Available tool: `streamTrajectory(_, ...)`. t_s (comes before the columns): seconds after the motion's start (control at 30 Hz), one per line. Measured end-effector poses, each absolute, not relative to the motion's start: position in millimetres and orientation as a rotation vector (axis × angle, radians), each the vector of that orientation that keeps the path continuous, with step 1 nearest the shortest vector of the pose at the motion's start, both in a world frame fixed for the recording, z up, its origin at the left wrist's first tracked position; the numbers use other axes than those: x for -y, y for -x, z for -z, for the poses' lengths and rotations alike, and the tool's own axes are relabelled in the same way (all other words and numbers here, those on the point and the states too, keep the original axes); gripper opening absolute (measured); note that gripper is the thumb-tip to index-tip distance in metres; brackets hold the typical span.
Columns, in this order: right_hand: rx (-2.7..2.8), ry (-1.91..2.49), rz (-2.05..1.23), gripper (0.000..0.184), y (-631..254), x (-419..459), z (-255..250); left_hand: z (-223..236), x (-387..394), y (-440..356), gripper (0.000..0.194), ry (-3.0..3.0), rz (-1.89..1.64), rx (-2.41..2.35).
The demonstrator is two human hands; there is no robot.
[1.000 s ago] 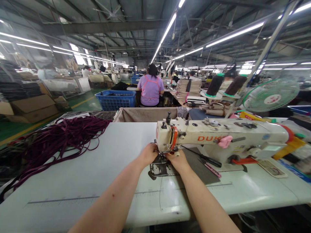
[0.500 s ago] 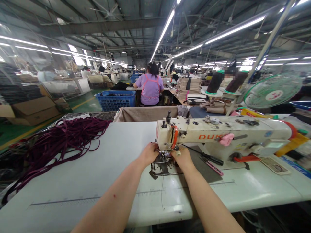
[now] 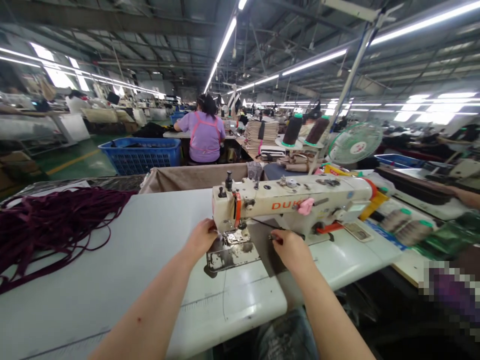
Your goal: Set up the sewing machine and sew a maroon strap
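Note:
A cream sewing machine (image 3: 288, 202) stands on a white table (image 3: 123, 260). My left hand (image 3: 201, 238) rests by the needle end, beside the metal needle plate (image 3: 228, 252); its fingers are curled and their tips are hidden against the machine. My right hand (image 3: 290, 248) lies on a dark mat under the machine arm, fingers closed on a small dark tool (image 3: 275, 236) whose kind I cannot make out.
A pile of maroon cord (image 3: 48, 222) covers the table's left side. Behind are a blue basket (image 3: 140, 154), a person in a purple top (image 3: 204, 131), thread cones (image 3: 292, 130) and a green fan (image 3: 354, 142). Another worktable (image 3: 412, 200) stands to the right.
My right hand left the needle area and moved right onto the dark mat, closing on the small tool. The camera turned to the right. My left hand stayed by the needle end.

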State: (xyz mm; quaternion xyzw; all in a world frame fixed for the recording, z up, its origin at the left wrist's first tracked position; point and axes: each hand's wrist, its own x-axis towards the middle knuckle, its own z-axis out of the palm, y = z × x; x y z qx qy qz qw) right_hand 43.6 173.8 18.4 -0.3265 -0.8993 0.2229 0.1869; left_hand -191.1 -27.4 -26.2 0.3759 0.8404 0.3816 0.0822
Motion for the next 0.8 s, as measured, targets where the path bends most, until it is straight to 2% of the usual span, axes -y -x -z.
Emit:
streamTrajectory(0.13, 2.460, 0.943, -0.614, 0.040, -66, -179, -15, 23, 33, 192, 0.032, -1.087, -1.108, -2.571)
streamTrajectory(0.4, 2.261, 0.870, -0.790, 0.029, -102, -169, 22, 22, 44, 197, 0.036, -1.001, -0.881, -2.864)
streamTrajectory(0.63, 2.178, 0.804, -0.839, 0.019, -105, -159, 33, 34, 55, 200, 0.055, -0.863, -0.355, -3.154)
streamTrajectory(0.8, 2.084, 0.799, -0.863, 0.018, -109, -158, 34, 48, 55, 207, 0.055, -0.749, -0.359, -3.130)
